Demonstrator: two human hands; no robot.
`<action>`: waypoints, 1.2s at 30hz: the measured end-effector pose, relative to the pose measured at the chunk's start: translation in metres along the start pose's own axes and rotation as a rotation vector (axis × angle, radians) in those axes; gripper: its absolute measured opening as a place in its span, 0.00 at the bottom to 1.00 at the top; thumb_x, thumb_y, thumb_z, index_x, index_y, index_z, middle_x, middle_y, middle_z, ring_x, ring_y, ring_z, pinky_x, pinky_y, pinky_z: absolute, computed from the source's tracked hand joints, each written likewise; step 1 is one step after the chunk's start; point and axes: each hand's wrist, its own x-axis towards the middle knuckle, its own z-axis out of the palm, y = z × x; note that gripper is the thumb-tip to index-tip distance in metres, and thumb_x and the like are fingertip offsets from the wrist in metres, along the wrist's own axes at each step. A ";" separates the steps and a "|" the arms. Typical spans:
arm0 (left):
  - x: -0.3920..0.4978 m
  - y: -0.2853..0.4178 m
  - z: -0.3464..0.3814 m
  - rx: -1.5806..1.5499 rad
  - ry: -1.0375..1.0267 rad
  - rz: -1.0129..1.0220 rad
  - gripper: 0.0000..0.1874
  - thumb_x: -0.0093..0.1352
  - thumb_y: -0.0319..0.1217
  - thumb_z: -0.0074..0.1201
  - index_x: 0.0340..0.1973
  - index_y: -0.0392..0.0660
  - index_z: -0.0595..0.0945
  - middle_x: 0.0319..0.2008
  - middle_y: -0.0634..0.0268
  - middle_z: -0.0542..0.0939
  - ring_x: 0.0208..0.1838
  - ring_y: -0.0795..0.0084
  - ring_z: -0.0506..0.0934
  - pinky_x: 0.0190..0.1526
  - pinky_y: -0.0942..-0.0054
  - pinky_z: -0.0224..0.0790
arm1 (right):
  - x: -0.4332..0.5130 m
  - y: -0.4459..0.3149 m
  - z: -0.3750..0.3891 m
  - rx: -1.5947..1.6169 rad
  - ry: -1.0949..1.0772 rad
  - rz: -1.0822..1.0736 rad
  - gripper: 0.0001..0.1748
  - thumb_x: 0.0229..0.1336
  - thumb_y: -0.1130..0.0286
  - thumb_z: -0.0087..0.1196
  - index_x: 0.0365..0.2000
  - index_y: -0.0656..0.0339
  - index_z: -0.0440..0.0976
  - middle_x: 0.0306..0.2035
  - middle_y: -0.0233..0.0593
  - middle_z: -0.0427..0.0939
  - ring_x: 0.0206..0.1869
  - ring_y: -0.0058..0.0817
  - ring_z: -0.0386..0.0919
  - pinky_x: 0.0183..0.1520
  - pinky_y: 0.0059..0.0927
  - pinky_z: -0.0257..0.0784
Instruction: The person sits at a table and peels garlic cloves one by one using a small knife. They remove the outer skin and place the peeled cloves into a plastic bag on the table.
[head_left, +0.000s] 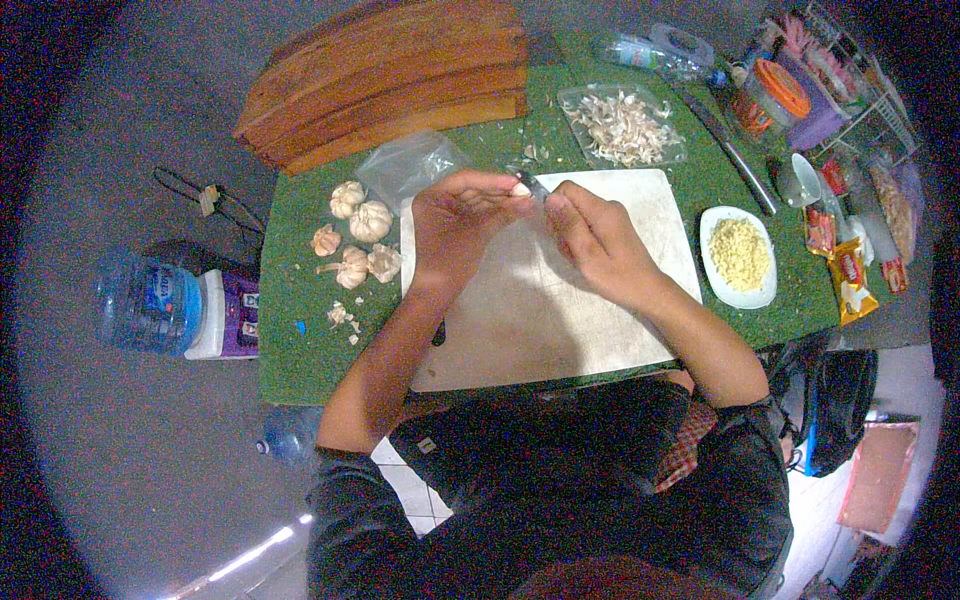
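Between the fingertips of my left hand is a pale garlic clove. My right hand grips a small knife, its blade against or very near the clove; the handle is hidden in my fist. Both hands are raised over the far part of a white cutting board. Several garlic bulbs lie on the green table covering left of the board. Past the board's far edge, a clear tray holds a heap of garlic skins. Chopped garlic fills a white dish to the right.
A slatted wooden piece stands at the far left, a plastic bag before it. A long dark bar, an orange-lidded jar, a white cup and a yellow packet line the right side. A plastic bottle lies at the back.
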 end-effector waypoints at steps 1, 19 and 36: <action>0.000 0.000 0.000 0.055 0.021 0.004 0.12 0.57 0.18 0.67 0.36 0.40 0.84 0.35 0.60 0.86 0.38 0.74 0.83 0.44 0.76 0.79 | 0.000 0.000 0.001 0.002 0.001 -0.021 0.19 0.72 0.59 0.37 0.33 0.64 0.69 0.21 0.51 0.75 0.26 0.50 0.78 0.29 0.44 0.70; -0.003 -0.003 0.000 0.018 -0.016 0.062 0.10 0.58 0.20 0.67 0.35 0.41 0.84 0.35 0.60 0.86 0.38 0.75 0.83 0.42 0.76 0.78 | -0.002 -0.003 0.002 -0.083 0.033 0.009 0.15 0.70 0.60 0.41 0.35 0.62 0.69 0.20 0.56 0.75 0.26 0.58 0.77 0.27 0.49 0.70; -0.004 0.005 0.004 -0.022 -0.007 -0.001 0.10 0.59 0.20 0.67 0.36 0.40 0.83 0.35 0.59 0.86 0.38 0.76 0.82 0.42 0.77 0.77 | -0.001 -0.002 0.007 -0.062 0.138 -0.093 0.22 0.73 0.58 0.37 0.27 0.63 0.67 0.14 0.38 0.68 0.17 0.29 0.69 0.24 0.34 0.63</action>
